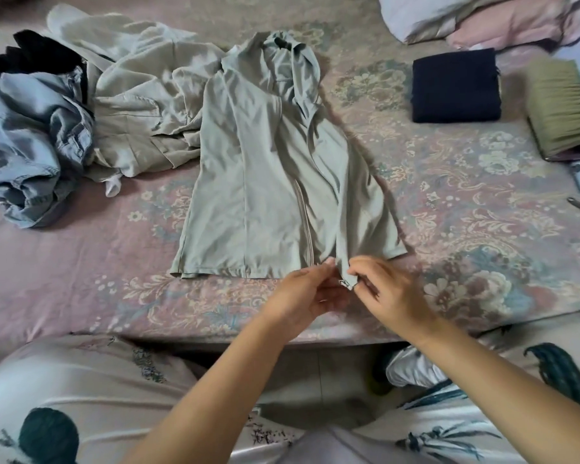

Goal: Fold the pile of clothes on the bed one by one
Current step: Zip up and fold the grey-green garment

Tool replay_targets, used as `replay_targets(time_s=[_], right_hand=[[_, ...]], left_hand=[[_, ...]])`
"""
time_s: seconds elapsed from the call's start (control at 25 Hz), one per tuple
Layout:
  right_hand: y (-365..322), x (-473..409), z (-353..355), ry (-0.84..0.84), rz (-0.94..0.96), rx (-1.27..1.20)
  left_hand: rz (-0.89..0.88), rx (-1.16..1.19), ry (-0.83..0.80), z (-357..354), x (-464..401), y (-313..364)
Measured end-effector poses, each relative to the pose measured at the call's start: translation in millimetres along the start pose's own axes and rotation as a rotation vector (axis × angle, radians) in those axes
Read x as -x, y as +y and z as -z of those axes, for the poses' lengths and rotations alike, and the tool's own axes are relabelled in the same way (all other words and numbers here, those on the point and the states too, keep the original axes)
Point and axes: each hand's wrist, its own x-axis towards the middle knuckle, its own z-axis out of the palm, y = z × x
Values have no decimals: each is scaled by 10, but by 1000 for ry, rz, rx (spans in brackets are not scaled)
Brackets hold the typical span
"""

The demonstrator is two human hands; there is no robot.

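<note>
Fingers [329, 262] of the left hand [307, 293] pinch the bottom of the zip edge of a pale grey-green zip-front hooded jacket [265, 169]. The right hand [387, 293] pinches the same corner from the other side, thumb and forefinger closed on the small metal zip end [346, 283]. Both hands meet at the jacket's near hem, right of its centre line.

The jacket lies flat, front up, hood pointing away from the person, on a bed covered by a pink floral-patterned sheet [466, 195]. Its zip is open along the lower part; the right front panel is slightly rumpled.

Left of the jacket: a loose pile of unfolded clothes, made up of a crumpled beige garment [138, 105] touching the jacket's left edge, a faded blue denim garment [31, 145] further left, and a black item [37, 55] behind that.

Right of the jacket, well apart: a folded dark navy garment [456, 85], squared up. Beyond it, a bed brush with olive-green bristles [563, 105]. Behind the navy garment, at the far right corner, pink and white pillows [476, 18].
</note>
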Motion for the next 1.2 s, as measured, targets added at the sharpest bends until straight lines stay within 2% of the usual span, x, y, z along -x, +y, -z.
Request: replay_targets(time_s=[0.08, 0.16, 0.2, 0.28, 0.36, 0.44, 0.48, 0.56, 0.72, 0.76, 0.8, 0.88, 1.0, 1.08, 1.12, 1.2], right_hand=[[31, 79, 30, -23, -50, 10], [-20, 172, 68, -24, -196, -71], [-104, 196, 84, 1, -335, -133], [-288, 161, 90, 10, -754, -304], [-400, 46, 73, -56, -1215, -721], [-442, -85, 69, 43, -1474, -1197], [-448, -148, 81, 101, -1527, -1300], [-466, -233, 82, 179, -1578, -1343], [-492, -314, 64, 212, -1623, -1324], [-489, -319, 67, 205, -1623, -1325], [-483, -317, 68, 201, -1615, -1342], [-470, -307, 80, 198, -1580, -1409], [-466, -274, 100, 141, -1516, -1438], [-452, -236, 94, 146, -1510, -1419], [-444, -220, 83, 171, -1522, -1418], [-439, -201, 59, 211, -1542, -1414]], left_hand=[[-46, 40, -25, -13, -18, -10], [-101, 25, 22, -12, -39, -25], [-131, 5, 56, -22, -39, -34], [-218, -108, 116, -66, -27, -63], [-325, -211, 155, -99, -11, -97], [-414, -307, 188, -100, 11, -112], [-454, -362, 214, -90, 21, -121], [-577, -498, 277, -70, 62, -162], [-1123, -1070, 315, 5, 88, -326], [-1189, -1103, 303, 32, 89, -358], [-1175, -1038, 305, 42, 110, -340], [-1016, -808, 379, 39, 135, -224], [-576, -577, 550, 112, 47, -117], [-272, -327, 560, 154, 28, -145], [-185, -260, 556, 158, 48, -193], [-151, -199, 548, 138, 79, -281]])
